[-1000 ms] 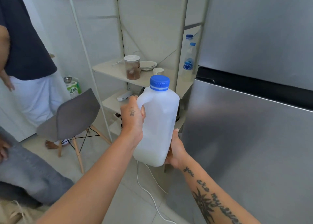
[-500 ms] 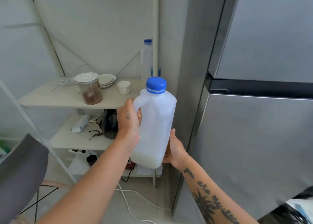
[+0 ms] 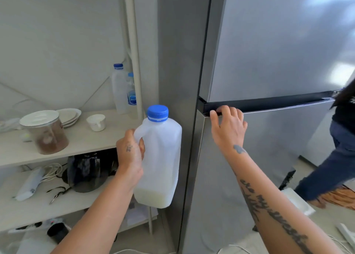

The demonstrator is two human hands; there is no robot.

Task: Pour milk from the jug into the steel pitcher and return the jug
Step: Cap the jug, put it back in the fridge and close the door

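One wide-angle camera, worn on the person's head, looks forward and down along both arms. It stands close to the steel refrigerator, which fills the right half. The left hand and right hand sit mid-frame, with the shelf unit at left.

My right hand has its fingertips lost in the groove atop the lower fridge door. My left hand covers part of the jug handle. A shelf post hides half the water bottle label. The right edge crops another person.
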